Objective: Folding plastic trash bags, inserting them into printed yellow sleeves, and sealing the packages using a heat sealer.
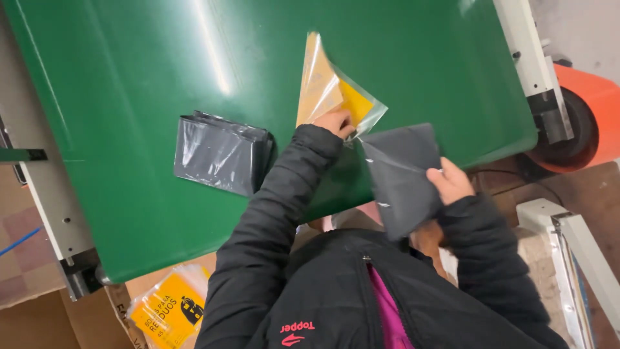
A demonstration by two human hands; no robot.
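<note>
While the left hand (pixel 336 121) pinches the mouth of the clear plastic sleeve with a yellow card insert (pixel 336 94) on the green belt (pixel 129 97), the right hand (pixel 450 183) grips the folded dark grey bag bundle (pixel 400 174) just outside it, not yet inserted; another folded grey bundle (pixel 219 154) lies waiting nearby.
</note>
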